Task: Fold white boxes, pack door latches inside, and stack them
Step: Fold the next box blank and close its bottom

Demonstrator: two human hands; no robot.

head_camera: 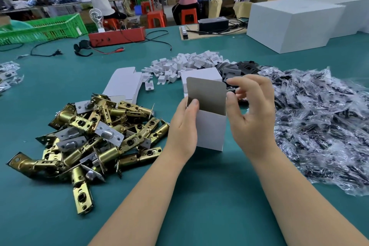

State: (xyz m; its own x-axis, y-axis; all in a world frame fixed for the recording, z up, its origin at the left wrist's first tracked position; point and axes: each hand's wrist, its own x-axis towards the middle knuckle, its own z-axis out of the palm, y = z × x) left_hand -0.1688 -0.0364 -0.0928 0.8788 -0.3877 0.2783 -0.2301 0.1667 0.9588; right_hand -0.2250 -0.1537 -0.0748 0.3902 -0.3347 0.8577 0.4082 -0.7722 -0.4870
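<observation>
Brass latches: a loose heap of brass-coloured tubular door latches with silver faceplates point(93, 138) lies on the teal worktop point(199, 195) at the left, near the left hand, probably so one can be picked up without reaching far.
Flat blanks: a few unfolded white cardboard box blanks point(124, 84) lie just beyond the latch heap, waiting to be folded up.
Left hand: the left hand point(184, 126) holds the small white cardboard box point(210, 128) by its left side, thumb curled over the open top edge, other fingers hidden behind; this grip looks meant to keep the box upright and its mouth square.
Box: it stands in the middle of the worktop, bottom resting on or just above the surface (hard to tell which), with its grey-lined lid flap point(206, 96) standing up at the back, so the mouth is open and, as far as can be seen, nothing is inside yet.
Right hand: the right hand point(251, 114) is just beside the box's right wall with fingers loosely spread and holding nothing; whether the palm touches the wall is unclear.
White inserts: a pile of small white plastic pieces point(185, 64) sits behind the box.
Bagged parts: a wide spread of clear plastic bags of dark hardware point(319, 122) covers the right.
Next: likely a latch goes in, then the flap closes.
</observation>
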